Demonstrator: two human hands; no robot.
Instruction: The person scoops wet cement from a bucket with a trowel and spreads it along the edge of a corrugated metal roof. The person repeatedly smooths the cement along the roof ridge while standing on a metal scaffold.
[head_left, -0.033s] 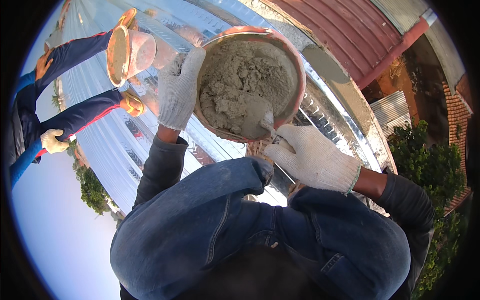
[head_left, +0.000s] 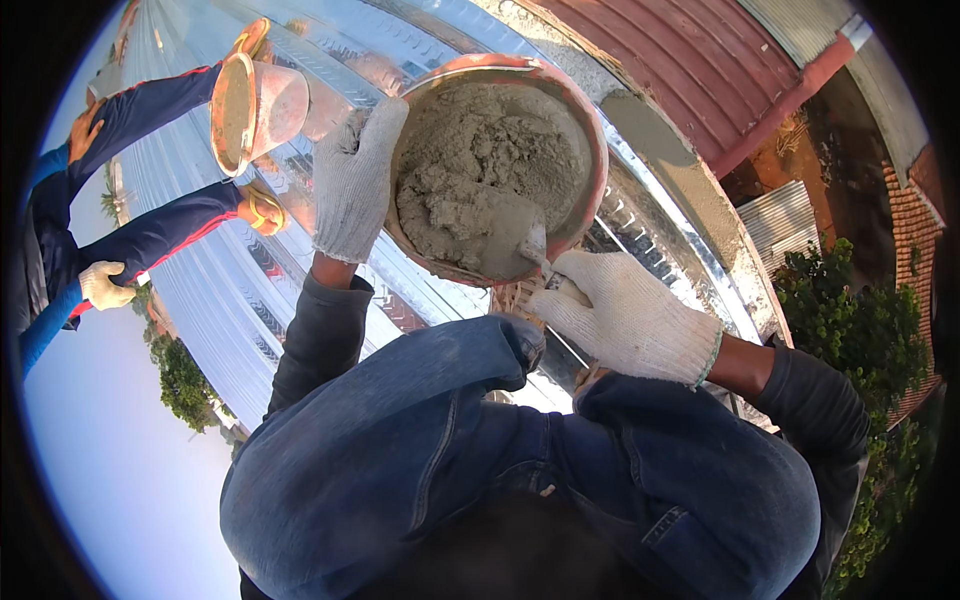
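A round reddish bucket (head_left: 597, 190), its rim smeared with grey, stands in front of me with wet grey mortar (head_left: 470, 150) in it. My left hand (head_left: 352, 195), in a pale knitted glove, is closed on the bucket's left rim; some of its fingers are hidden. In my gloved right hand (head_left: 635, 315) is the handle of a trowel (head_left: 537, 246), held at the near right rim. Mortar covers much of the trowel's blade, which rests in the mix.
Shiny metal roofing sheets (head_left: 215, 260) spread to the left. A co-worker (head_left: 150, 225) is there, near a second mortar-stained bucket (head_left: 280, 100). Along the right runs a wall top (head_left: 650, 125) with fresh mortar; beyond it are a red roof (head_left: 665, 60), lower ground and trees (head_left: 850, 320).
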